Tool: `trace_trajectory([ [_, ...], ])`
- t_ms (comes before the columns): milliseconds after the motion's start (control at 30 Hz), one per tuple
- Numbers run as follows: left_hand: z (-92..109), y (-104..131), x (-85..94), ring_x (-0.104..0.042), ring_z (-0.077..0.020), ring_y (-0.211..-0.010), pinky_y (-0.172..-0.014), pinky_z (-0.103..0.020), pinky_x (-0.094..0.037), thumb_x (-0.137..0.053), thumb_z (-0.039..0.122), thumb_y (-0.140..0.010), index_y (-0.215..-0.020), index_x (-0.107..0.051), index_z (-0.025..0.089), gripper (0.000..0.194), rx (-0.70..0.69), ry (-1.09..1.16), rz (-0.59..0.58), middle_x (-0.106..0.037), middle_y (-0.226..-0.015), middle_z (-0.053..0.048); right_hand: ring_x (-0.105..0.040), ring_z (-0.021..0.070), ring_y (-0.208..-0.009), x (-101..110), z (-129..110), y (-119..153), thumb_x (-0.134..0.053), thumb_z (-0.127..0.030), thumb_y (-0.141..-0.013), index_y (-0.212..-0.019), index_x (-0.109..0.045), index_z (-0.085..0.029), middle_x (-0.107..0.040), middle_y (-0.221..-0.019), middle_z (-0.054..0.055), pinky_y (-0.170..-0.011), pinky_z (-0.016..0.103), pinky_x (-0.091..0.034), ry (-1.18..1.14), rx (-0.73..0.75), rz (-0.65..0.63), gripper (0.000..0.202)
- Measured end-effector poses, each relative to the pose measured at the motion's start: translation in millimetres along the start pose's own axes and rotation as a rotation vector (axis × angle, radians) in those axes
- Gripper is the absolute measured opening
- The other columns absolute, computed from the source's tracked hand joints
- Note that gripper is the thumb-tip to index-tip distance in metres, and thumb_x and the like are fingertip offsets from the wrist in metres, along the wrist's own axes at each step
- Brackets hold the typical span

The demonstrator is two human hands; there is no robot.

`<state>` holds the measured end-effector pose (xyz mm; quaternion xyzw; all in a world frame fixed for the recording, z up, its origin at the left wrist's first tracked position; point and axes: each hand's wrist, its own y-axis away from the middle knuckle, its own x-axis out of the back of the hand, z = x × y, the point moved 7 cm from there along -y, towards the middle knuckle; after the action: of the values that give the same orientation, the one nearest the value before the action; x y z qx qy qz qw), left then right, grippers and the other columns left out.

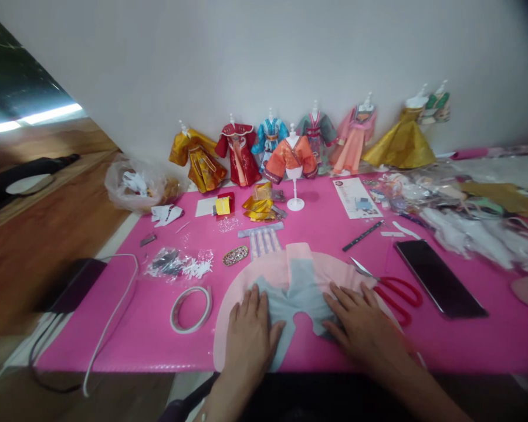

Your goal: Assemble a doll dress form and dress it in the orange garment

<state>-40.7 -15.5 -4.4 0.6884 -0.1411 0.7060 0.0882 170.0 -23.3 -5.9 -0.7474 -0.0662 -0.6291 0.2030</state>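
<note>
A pale pink curved fabric piece (242, 275) lies at the table's front edge, with a grey-blue fabric piece (301, 287) on top of it. My left hand (250, 328) rests flat on the left part of both fabrics, fingers spread. On the right part lies my right hand (361, 319), also flat with fingers apart. Neither hand grips anything. Red-handled scissors (393, 290) sit just right of my right hand, their blades partly open near the pink fabric. To the left of my left hand is a roll of white tape (191, 309).
Small dresses on stands, one of them orange (291, 155), line the wall. A black phone (440, 278) and heaped plastic bags (466, 225) are on the right. Beads, a patterned oval case (236, 255) and a white cable (114, 316) lie on the pink table (158, 343).
</note>
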Motion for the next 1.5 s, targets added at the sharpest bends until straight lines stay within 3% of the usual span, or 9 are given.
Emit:
trace_trajectory([
  [133, 7, -19, 12.5, -0.052, -0.0351, -0.13, -0.106, -0.057, -0.042, -0.052, 0.028, -0.095, -0.128, -0.06, 0.015, 0.037, -0.024, 0.062, 0.012, -0.054, -0.144, -0.018, -0.064, 0.0315, -0.102, 13, 1, -19, -0.049, -0.021, -0.094, -0.11, -0.073, -0.018, -0.071, -0.12, 0.013, -0.099, 0.056, -0.041, -0.054, -0.021, 0.085, 0.029],
  [300, 20, -39, 0.1, -0.037, -0.0371, -0.142, -0.111, -0.068, -0.029, -0.053, 0.025, -0.095, -0.14, -0.05, 0.015, 0.047, -0.171, 0.09, -0.078, -0.042, -0.154, -0.016, -0.045, 0.0344, -0.134, -2, -10, -36, -0.048, -0.017, -0.094, -0.12, -0.069, -0.02, -0.058, -0.142, 0.009, -0.112, 0.058, -0.028, -0.071, 0.118, 0.051, 0.034],
  [467, 12, -31, -7.7, -0.037, -0.0388, -0.141, -0.108, -0.067, -0.033, -0.054, 0.038, -0.095, -0.144, -0.044, 0.014, 0.055, -0.089, 0.056, -0.028, -0.039, -0.155, -0.02, -0.049, 0.0401, -0.131, -15, -2, -24, -0.053, -0.033, -0.095, -0.131, -0.061, -0.009, -0.054, -0.144, 0.02, -0.112, 0.063, -0.026, -0.013, 0.03, 0.017, 0.044],
  [567, 7, -32, -1.8, -0.044, -0.0378, -0.137, -0.108, -0.065, -0.035, -0.054, 0.039, -0.094, -0.138, -0.052, 0.016, 0.049, -0.047, 0.065, 0.005, -0.046, -0.15, -0.02, -0.052, 0.0385, -0.128, -13, 4, -21, -0.054, -0.036, -0.095, -0.125, -0.066, -0.011, -0.059, -0.139, 0.018, -0.112, 0.062, -0.027, -0.023, -0.012, 0.048, 0.041],
  [733, -3, -64, 15.3, -0.054, -0.035, -0.127, -0.107, -0.064, -0.036, -0.049, 0.023, -0.096, -0.119, -0.064, 0.015, 0.029, 0.002, 0.069, 0.047, -0.058, -0.14, -0.018, -0.046, 0.0372, -0.134, -12, 5, -39, -0.053, -0.031, -0.095, -0.122, -0.068, -0.017, -0.058, -0.141, 0.015, -0.112, 0.062, -0.027, -0.05, -0.01, 0.072, 0.034],
  [933, 14, -91, 3.8, -0.044, -0.0291, -0.139, -0.116, -0.059, -0.026, -0.048, 0.027, -0.097, -0.132, -0.057, 0.019, 0.036, -0.23, 0.105, -0.007, -0.051, -0.148, -0.012, -0.036, 0.0365, -0.142, -31, 5, -61, -0.049, -0.03, -0.096, -0.138, -0.055, -0.014, -0.047, -0.15, 0.019, -0.11, 0.061, -0.03, -0.035, 0.018, -0.01, 0.046],
  [1133, 15, -82, 0.2, -0.038, -0.0331, -0.142, -0.115, -0.063, -0.026, -0.042, 0.024, -0.1, -0.139, -0.051, 0.016, 0.041, -0.203, 0.108, -0.018, -0.043, -0.154, -0.016, -0.038, 0.0392, -0.14, -25, 10, -63, -0.05, -0.028, -0.094, -0.135, -0.058, -0.014, -0.047, -0.15, 0.019, -0.11, 0.062, -0.029, -0.019, -0.016, 0.003, 0.044],
  [1333, 25, -46, 2.3, -0.037, -0.0296, -0.143, -0.116, -0.062, -0.026, -0.044, 0.024, -0.099, -0.141, -0.048, 0.016, 0.043, -0.301, 0.159, -0.081, -0.041, -0.155, -0.013, -0.039, 0.0366, -0.14, -23, 7, -41, -0.048, -0.018, -0.093, -0.135, -0.058, -0.015, -0.048, -0.15, 0.016, -0.111, 0.061, -0.029, -0.04, 0.122, 0.001, 0.043],
  [1500, 21, -34, -3.9, -0.038, -0.0312, -0.143, -0.114, -0.063, -0.029, -0.046, 0.019, -0.097, -0.141, -0.048, 0.013, 0.044, -0.275, 0.137, -0.106, -0.041, -0.154, -0.016, -0.041, 0.0357, -0.139, -24, 8, -33, -0.044, -0.017, -0.096, -0.135, -0.057, -0.012, -0.048, -0.149, 0.018, -0.111, 0.061, -0.03, -0.012, 0.156, 0.02, 0.042],
])
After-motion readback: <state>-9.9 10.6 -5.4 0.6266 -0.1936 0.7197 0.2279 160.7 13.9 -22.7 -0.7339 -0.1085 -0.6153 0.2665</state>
